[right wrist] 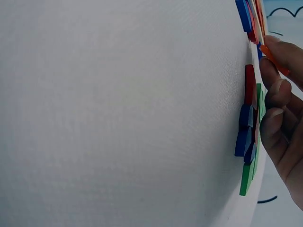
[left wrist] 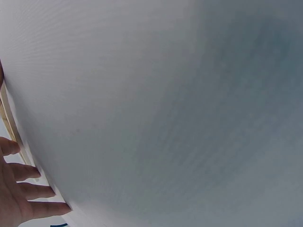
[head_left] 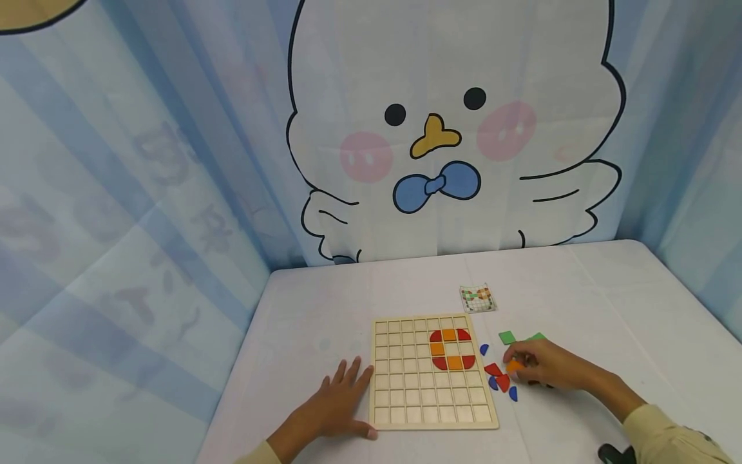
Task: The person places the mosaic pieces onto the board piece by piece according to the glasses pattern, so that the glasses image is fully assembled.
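A wooden grid board (head_left: 435,426) lies flat on the table. In its upper right squares, red rounded tiles (head_left: 436,336) and orange square tiles (head_left: 437,348) form a C shape. Spread flat on the table, my left hand (head_left: 341,405) has its thumb and index finger at the board's left edge. To the right of the board my right hand (head_left: 547,364) pinches an orange tile (right wrist: 274,59) between thumb and index finger, above loose pieces. Red pieces (head_left: 503,383) and blue half-round pieces (head_left: 513,394) lie between this hand and the board.
Behind the board's top right corner lies a small pattern card (head_left: 478,298). Green tiles (head_left: 507,338) are beyond my right hand, partly hidden by it. A black object (head_left: 616,454) sits near the right sleeve. A printed curtain (head_left: 359,77) hangs behind the table.
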The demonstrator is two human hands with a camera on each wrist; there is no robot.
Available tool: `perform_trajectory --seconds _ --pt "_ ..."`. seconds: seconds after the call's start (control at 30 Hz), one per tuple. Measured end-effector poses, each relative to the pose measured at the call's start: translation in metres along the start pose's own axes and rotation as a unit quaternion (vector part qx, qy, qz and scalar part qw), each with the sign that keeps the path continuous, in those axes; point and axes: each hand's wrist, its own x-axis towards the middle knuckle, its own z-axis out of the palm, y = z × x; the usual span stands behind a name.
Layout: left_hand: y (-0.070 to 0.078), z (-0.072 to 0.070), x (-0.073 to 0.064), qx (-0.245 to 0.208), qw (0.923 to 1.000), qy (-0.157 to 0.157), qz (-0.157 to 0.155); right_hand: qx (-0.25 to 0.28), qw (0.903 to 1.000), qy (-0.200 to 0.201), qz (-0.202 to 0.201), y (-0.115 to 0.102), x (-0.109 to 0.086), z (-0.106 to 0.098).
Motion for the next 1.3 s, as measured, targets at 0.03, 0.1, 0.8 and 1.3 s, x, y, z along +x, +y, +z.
perform_trajectory --seconds 0.03,0.1,0.8,1.3 --pt "0.000 0.000 0.000 -0.001 1.0000 -0.001 -0.001 0.004 1.0000 0.001 -0.004 0.000 0.001 -0.001" --pt "0.000 -0.001 0.000 -0.002 1.0000 -0.002 -0.002 0.009 0.9999 0.008 -0.011 -0.001 0.002 -0.001" --pt "-0.001 0.002 0.002 -0.001 0.9999 -0.006 -0.009 0.031 0.9992 0.021 -0.009 -0.018 0.033 0.005" --pt "-0.001 0.002 0.003 -0.006 0.9999 -0.009 -0.008 0.027 0.9953 0.091 0.015 -0.019 0.040 0.017"
